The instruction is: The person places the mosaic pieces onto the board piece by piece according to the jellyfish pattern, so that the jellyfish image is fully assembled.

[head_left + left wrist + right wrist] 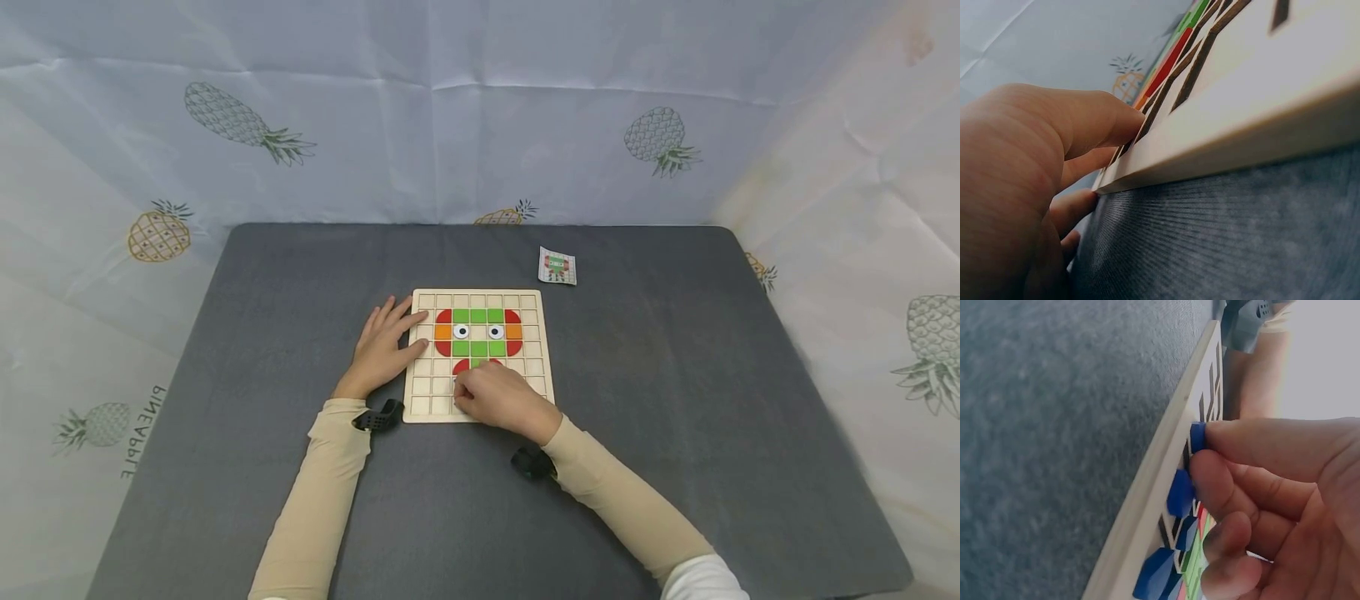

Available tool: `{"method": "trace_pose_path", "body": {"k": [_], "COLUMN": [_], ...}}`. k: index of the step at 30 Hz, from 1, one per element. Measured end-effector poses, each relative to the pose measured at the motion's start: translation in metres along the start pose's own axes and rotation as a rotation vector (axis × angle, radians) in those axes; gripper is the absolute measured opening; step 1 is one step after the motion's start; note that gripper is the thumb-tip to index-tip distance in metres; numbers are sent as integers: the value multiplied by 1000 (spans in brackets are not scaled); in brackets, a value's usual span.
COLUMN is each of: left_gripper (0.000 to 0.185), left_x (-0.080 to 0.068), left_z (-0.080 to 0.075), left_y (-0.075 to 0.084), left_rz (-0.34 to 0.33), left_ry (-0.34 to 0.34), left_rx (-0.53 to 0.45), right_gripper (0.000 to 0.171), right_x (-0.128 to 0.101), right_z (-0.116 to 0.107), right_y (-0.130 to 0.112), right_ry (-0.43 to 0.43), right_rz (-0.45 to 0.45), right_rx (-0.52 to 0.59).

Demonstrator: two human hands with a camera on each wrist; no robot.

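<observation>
Centrally on our grey table [645,400] sits the wooden grid board [535,367], partly filled with green, red and orange tiles [477,317] and 2 round white eyes [461,332]. Our left hand [384,346] lies flat and relaxed along the board's left edge, fingers straight, their tips resting on the outer cells; it grips nothing, only presses on the frame, as the left wrist view confirms with the fingers [1094,125] laid over the rim. Our right hand [501,398] is curled over the lower middle of the board, just below the red pieces. In the right wrist view its thumb and fingertips [1222,434] pinch a small blue tile [1197,437] against the grid, with more blue tiles [1180,492] set in cells just beside it. Well apart, beyond the board's far right corner, lies a small pattern card [557,266].
</observation>
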State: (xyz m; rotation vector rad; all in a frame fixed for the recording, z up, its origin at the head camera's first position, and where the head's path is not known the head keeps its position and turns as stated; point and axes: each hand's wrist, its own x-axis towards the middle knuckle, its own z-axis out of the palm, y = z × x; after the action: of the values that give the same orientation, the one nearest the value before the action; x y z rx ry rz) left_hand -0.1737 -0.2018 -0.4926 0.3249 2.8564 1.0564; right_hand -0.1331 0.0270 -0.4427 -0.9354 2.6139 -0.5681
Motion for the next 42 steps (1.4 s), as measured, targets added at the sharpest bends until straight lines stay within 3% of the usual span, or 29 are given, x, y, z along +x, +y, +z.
{"method": "trace_pose_path", "body": {"k": [12,20,32,36,42], "left_gripper": [55,55,56,56,56], "left_x": [0,0,0,0,-1], "left_z": [1,1,1,1,3], "left_y": [-1,0,-1,-1,-3], "left_rz": [-10,-18,-20,-19,-17], "left_ry": [5,-1,2,-2,-2], "left_rx": [5,11,9,8,-6], "right_gripper": [32,37,32,21,17], "right_x": [0,-1,-7,-12,-24], "right_z": [0,0,-12,-29,-54], "right_y": [-1,0,3,14,52], "right_ry": [-12,26,-21,-11,66], "right_rz": [113,110,139,156,128], "right_rx": [5,-16,59,126,250]}}
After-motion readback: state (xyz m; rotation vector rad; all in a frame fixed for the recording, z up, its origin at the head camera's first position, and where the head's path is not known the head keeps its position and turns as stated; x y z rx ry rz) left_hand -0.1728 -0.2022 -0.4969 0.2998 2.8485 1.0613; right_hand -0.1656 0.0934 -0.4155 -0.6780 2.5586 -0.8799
